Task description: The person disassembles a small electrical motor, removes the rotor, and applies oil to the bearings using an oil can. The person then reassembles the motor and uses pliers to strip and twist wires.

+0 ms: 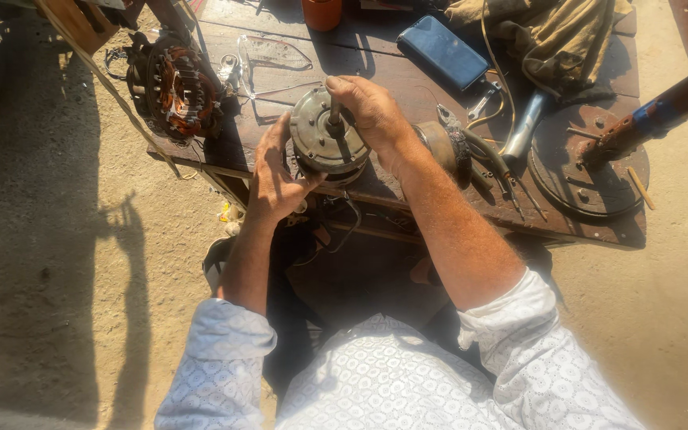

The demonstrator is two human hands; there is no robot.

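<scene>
At the near edge of a low wooden workbench [431,87] sits a round grey motor housing [324,139], its flat metal face turned up toward the camera and its shaft [334,115] standing out of the middle. The right hand [372,111] comes in from above and behind, fingers curled shut around the top of that shaft, wrist bent over the housing's right side. The left hand [272,179] presses against the housing's left and lower flank, palm on the rim and fingers spread up along its side, thumb reaching under toward the front; it braces the housing rather than closing around it.

Just right of the housing, partly hidden by the right forearm, lies a brownish round cap [443,147] with dark cables [491,163] trailing away from it. Farther right a rusty round disc [591,171] rests flat on the bench, with a rusted bar [654,111] bearing a blue band lying across it. A short silvery tube [525,127] lies between the cables and the disc. Behind the hands are a dark blue flat case [443,52], crumpled khaki cloth [559,36] and the base of an orange container [322,12]. At the bench's left end stands a stator with copper windings [177,87], with clear safety glasses [272,56] lying beside it. Sandy ground [65,239] surrounds the bench, and the person wears a white patterned shirt [392,382].
</scene>
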